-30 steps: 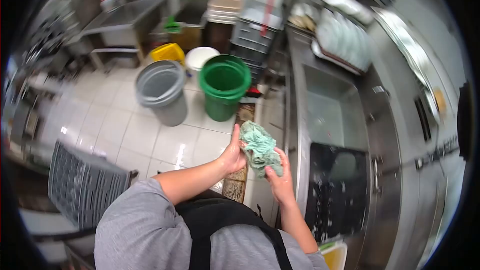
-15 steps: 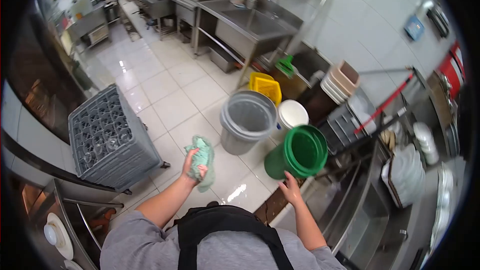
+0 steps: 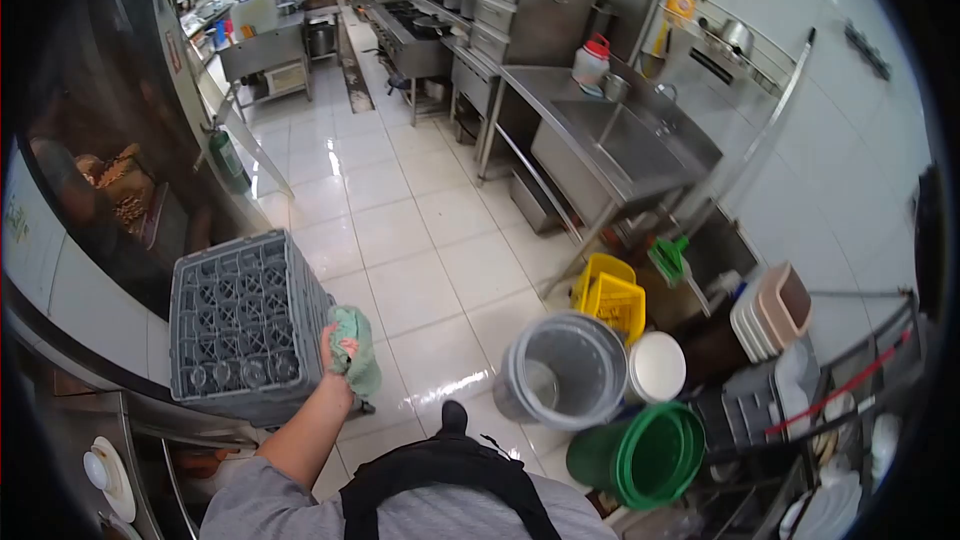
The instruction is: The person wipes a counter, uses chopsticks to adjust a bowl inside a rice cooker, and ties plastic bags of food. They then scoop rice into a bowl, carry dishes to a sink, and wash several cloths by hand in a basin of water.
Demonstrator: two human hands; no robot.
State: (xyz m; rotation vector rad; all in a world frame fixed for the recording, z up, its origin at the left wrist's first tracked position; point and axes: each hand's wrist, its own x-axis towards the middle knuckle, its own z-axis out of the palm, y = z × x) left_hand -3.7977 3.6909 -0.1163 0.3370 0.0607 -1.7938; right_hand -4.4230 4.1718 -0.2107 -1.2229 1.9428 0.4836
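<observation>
A crumpled pale green cloth [image 3: 360, 345] is gripped in my left hand [image 3: 334, 348], which is held out in front of me. Just left of that hand stands a grey stacked glass rack [image 3: 240, 315] with several glasses in its compartments. The cloth overlaps the rack's right side in this view. My right hand is out of the picture. To my right are a grey bin [image 3: 510, 380], a green bin [image 3: 590, 455] and a white bucket [image 3: 657, 367], close together on the floor.
A yellow mop bucket [image 3: 610, 295] sits behind the bins, below a steel sink [image 3: 600, 140]. White tiled floor [image 3: 420, 280] runs ahead toward stoves [image 3: 410, 35]. A fire extinguisher [image 3: 228, 160] stands by the left wall. At lower left is a steel counter [image 3: 85, 420].
My left hand has carried the cloth left toward the glass rack. My right hand, before near the green bin, has left the view. The camera has turned up toward the kitchen.
</observation>
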